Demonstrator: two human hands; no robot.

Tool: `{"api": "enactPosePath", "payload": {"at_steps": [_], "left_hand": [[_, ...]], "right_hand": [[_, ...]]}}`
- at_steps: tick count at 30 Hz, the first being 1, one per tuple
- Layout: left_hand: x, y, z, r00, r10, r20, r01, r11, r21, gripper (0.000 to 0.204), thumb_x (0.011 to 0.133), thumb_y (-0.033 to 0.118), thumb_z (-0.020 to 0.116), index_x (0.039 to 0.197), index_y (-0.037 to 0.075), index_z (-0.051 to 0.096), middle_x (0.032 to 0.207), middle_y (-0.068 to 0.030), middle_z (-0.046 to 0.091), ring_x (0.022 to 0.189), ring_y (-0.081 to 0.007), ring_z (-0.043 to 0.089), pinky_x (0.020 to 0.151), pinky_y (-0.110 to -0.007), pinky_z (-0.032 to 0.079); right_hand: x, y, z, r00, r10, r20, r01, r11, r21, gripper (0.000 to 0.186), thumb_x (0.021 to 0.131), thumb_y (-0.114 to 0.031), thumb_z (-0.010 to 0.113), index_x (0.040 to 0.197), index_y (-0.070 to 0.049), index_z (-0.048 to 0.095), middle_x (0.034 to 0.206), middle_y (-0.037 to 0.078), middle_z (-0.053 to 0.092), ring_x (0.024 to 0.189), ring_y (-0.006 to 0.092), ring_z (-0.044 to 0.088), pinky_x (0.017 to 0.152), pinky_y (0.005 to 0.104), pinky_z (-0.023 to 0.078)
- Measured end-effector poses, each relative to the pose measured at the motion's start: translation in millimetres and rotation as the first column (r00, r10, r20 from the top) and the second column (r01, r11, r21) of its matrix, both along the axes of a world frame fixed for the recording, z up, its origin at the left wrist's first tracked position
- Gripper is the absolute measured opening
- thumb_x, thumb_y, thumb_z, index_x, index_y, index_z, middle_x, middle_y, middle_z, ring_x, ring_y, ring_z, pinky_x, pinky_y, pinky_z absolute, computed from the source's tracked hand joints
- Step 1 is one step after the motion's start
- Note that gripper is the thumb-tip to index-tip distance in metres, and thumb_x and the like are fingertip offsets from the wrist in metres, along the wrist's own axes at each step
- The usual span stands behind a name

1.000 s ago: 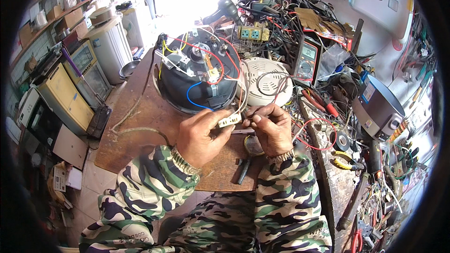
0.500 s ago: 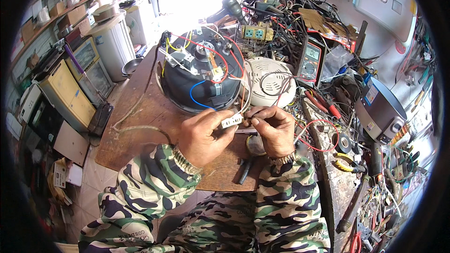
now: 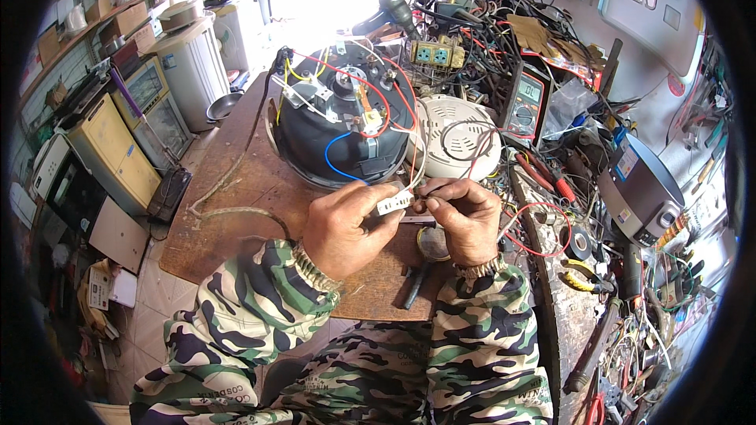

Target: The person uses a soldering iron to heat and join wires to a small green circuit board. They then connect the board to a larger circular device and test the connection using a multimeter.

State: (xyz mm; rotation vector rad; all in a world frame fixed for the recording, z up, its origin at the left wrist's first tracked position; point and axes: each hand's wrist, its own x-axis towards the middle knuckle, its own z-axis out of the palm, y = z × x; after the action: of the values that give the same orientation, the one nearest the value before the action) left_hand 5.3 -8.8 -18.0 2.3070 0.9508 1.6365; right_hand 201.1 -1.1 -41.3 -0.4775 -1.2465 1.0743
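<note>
Between the thumb and fingers of my left hand is a small white wire connector, with pale wires running up from it. My right hand is closed in a pinch right beside the connector's right end; dark, thin bits show at its fingertips, too small to name. Just beyond both hands sits an upturned black cooker body, its underside bare, with red, yellow and blue wires on it. To its right lies a round cream vented cover.
A roll of tape and a short black tube lie on the wooden table. At the right are a multimeter, yellow-handled pliers, a grey cooker shell and heaped tools and wires.
The white connector has tilted slightly in my left hand. Both hands otherwise keep nearly the same place, and the whole view has shifted a little.
</note>
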Motion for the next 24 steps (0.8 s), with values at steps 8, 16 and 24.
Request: {"api": "enactPosePath", "payload": {"at_steps": [8, 16, 24], "left_hand": [[0.7, 0.4, -0.9, 1.000, 0.004, -0.008, -0.004, 1.000, -0.003, 0.032, 0.075, 0.002, 0.081, 0.105, 0.002, 0.071, 0.081, -0.0097, 0.069, 0.063, -0.0177, 0.068, 0.055, -0.029, 0.053], [-1.3, 0.9, -0.4, 1.000, 0.017, -0.016, -0.017, 1.000, -0.015, 0.032, 0.075, 0.002, 0.081, 0.105, 0.002, 0.071, 0.081, -0.0100, 0.069, 0.065, -0.0184, 0.069, 0.056, -0.029, 0.053], [0.0, 0.5, -0.1, 1.000, 0.003, -0.013, -0.003, 1.000, 0.008, 0.031, 0.076, 0.002, 0.081, 0.105, 0.002, 0.070, 0.083, -0.0111, 0.069, 0.072, -0.0234, 0.071, 0.061, -0.032, 0.055]], "right_hand": [[1.6, -0.6, 0.7, 1.000, -0.007, 0.030, 0.006, 1.000, 0.023, 0.007, 0.085, 0.012, 0.065, 0.089, 0.006, 0.065, 0.094, 0.017, 0.070, 0.086, 0.0208, 0.067, 0.081, 0.0340, 0.055], [0.7, -0.5, 3.1, 0.997, -0.019, 0.078, 0.016, 0.999, 0.034, 0.007, 0.084, 0.012, 0.066, 0.086, 0.006, 0.066, 0.093, 0.016, 0.070, 0.086, 0.0201, 0.067, 0.081, 0.0331, 0.055], [1.9, -2.0, 2.3, 0.992, -0.034, 0.123, 0.033, 0.999, 0.006, 0.007, 0.084, 0.011, 0.065, 0.086, 0.005, 0.065, 0.100, 0.018, 0.067, 0.084, 0.0218, 0.069, 0.079, 0.0353, 0.058]]}}
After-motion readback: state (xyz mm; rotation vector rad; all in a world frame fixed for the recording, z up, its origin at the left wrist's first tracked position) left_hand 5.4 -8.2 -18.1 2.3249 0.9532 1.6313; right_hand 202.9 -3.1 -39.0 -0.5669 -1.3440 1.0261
